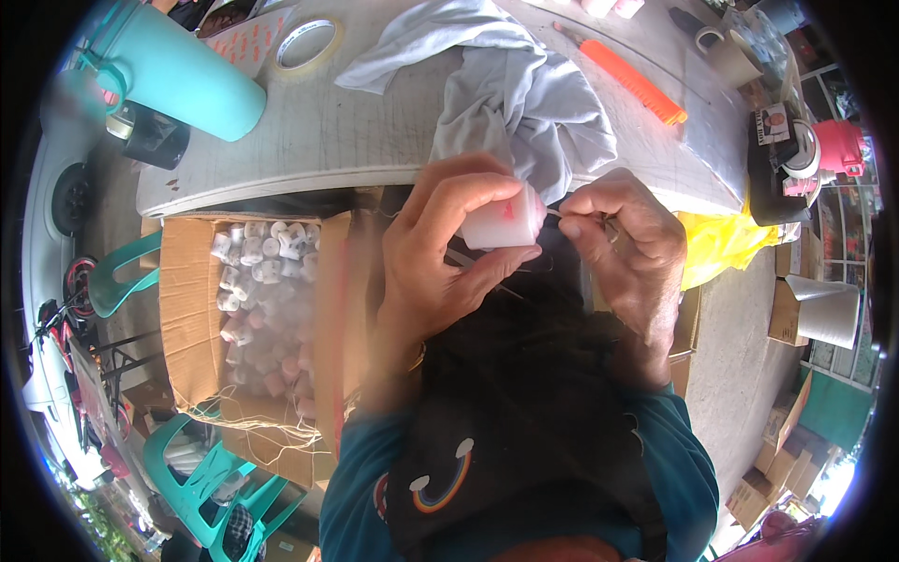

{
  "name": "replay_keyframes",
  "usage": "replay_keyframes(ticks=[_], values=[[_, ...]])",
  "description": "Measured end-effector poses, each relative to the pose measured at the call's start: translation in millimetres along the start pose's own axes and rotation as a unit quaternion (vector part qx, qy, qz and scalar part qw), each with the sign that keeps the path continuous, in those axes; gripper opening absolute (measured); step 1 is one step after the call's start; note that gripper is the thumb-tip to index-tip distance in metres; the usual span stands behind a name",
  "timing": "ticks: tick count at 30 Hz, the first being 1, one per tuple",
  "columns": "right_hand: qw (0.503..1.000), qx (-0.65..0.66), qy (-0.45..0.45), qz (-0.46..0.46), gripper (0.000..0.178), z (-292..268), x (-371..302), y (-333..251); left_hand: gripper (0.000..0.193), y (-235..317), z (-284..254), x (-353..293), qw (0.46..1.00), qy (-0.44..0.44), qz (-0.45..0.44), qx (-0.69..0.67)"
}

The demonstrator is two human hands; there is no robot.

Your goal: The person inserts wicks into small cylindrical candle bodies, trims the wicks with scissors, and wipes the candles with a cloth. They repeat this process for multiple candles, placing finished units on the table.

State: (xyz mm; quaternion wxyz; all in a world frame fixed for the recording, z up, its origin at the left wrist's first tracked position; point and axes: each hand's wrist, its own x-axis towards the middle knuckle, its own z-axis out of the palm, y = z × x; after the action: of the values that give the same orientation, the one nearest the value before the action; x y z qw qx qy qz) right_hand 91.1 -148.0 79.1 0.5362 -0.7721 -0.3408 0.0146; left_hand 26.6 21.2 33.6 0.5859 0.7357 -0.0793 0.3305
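- Teal tumbler [183, 70]: I see it lying at the left edge of the table [356, 140].
- Cardboard box [192, 318]: open, positioned below the table's near edge, toward its near left corner. Many small cylinders [267, 253], white and pinkish, fill it; haze blurs part of my view.
- Loose strings [272, 433]: draped over the box edge closest to the wearer.
- Tape roll [338, 39]: flat on the table, toward the far edge.
- Left hand [426, 253]: closed around the pale cylinder [492, 225], fingers above, thumb below. I locate this cylinder in the air at the table's near edge, on its side, tapered end facing right.
- Grey cloth [524, 98]: crumpled, reaching from the far part of the table to the near edge.
- Right hand [637, 239]: thumb and index pinched narrow on a thin strand [552, 213] at the tapered end.
- Orange tool [632, 80]: flat, right of the cloth.
- Yellow bag [726, 248]: below the near right corner.
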Motion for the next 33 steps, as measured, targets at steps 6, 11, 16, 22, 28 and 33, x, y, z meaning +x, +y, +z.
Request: replay_keyframes(ticks=[6,11,16,22,28,33], values=[[0.999,-0.021,0.004,-0.043,0.01,0.9,0.6,1.2,0.048,4.9,-2.9,-1.1,0.999,-0.019,-0.021,-0.035],[0.998,-0.046,0.005,-0.042,0.008,0.8,0.7,2.3,0.048,5.4,-2.5,-0.9,0.998,-0.028,-0.031,-0.04],[0.999,-0.033,0.005,-0.024,0.007,0.3,-0.5,1.4,0.049,4.7,-2.4,-0.6,0.999,-0.029,-0.018,-0.025],[0.998,-0.053,0.008,-0.023,0.007,2.8,-2.4,2.5,0.049,4.7,-1.3,-0.2,0.999,-0.031,-0.013,-0.014],[0.999,-0.044,-0.002,-0.02,0.007,1.0,-1.8,3.9,0.049,6.1,-0.4,-1.5,0.998,-0.033,-0.036,-0.03],[0.999,-0.029,0.006,-0.014,0.008,3.9,-2.9,3.5,0.049,3.7,-1.3,-0.5,0.999,-0.026,-0.025,-0.02]])
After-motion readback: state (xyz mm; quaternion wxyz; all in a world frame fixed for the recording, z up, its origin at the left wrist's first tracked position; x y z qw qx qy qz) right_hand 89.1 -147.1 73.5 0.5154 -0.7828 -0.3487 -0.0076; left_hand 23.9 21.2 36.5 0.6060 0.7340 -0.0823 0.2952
